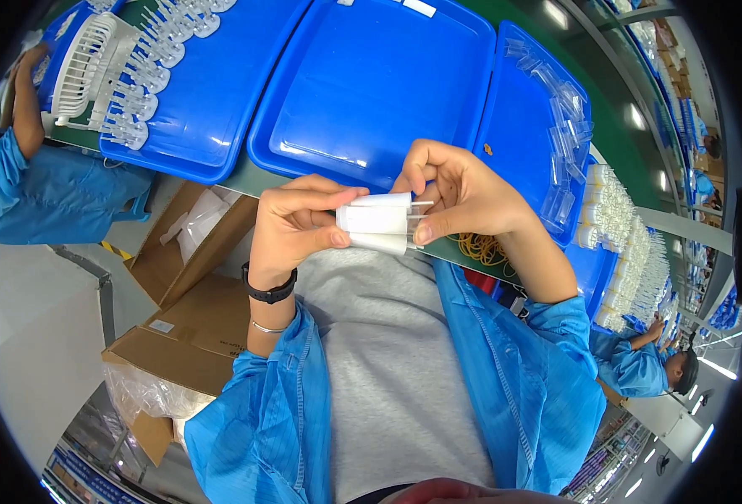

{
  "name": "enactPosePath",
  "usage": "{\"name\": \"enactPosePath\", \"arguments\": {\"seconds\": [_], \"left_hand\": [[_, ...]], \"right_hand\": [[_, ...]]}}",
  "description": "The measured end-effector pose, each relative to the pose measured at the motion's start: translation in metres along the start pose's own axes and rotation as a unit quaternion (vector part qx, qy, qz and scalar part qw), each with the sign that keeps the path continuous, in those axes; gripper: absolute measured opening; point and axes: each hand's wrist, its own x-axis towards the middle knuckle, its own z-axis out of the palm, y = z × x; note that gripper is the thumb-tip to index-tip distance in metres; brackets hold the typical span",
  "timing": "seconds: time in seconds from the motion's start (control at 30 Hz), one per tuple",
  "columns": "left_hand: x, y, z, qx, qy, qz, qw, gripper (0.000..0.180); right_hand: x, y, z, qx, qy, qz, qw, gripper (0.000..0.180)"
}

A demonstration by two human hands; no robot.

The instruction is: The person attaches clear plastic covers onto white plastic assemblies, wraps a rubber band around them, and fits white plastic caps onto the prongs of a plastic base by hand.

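Observation:
In front of my chest I hold a small group of white plastic pieces (377, 220), lying side by side, with thin clear prongs sticking out at their right ends. My left hand (299, 220) is closed on their left ends between thumb and fingers. At the prong end, my right hand (471, 197) pinches with its thumb against the prongs, the other fingers curled behind. Just beyond both hands is a blue tray (371, 84) with a bare middle.
Clear pronged parts (140, 92) line the left blue tray (211, 101). Clear tubes (566, 126) lie in the right tray. Yellow rubber bands (482, 249) sit by my right forearm; white pieces (606, 210) are stacked farther right. Cardboard boxes (182, 323) stand left. Co-workers (47, 189) are nearby.

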Motion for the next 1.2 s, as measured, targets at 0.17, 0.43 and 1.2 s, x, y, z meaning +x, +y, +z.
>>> {"name": "enactPosePath", "arguments": {"seconds": [0.17,0.43,1.2], "left_hand": [[0.0,-0.001,-0.002,0.014,0.012,-0.019,1.0,0.039],[0.011,-0.017,0.017,0.031,0.076,0.003,0.997,0.035],[0.001,-0.027,0.017,-0.006,0.055,-0.011,0.998,0.033]], "right_hand": [[-0.001,0.003,-0.002,-0.006,0.0,0.001,1.0,0.032],[-0.008,-0.005,0.001,-0.038,0.155,-0.083,0.984,0.033],[-0.02,0.005,0.005,0.039,0.07,-0.056,0.995,0.02]]}}
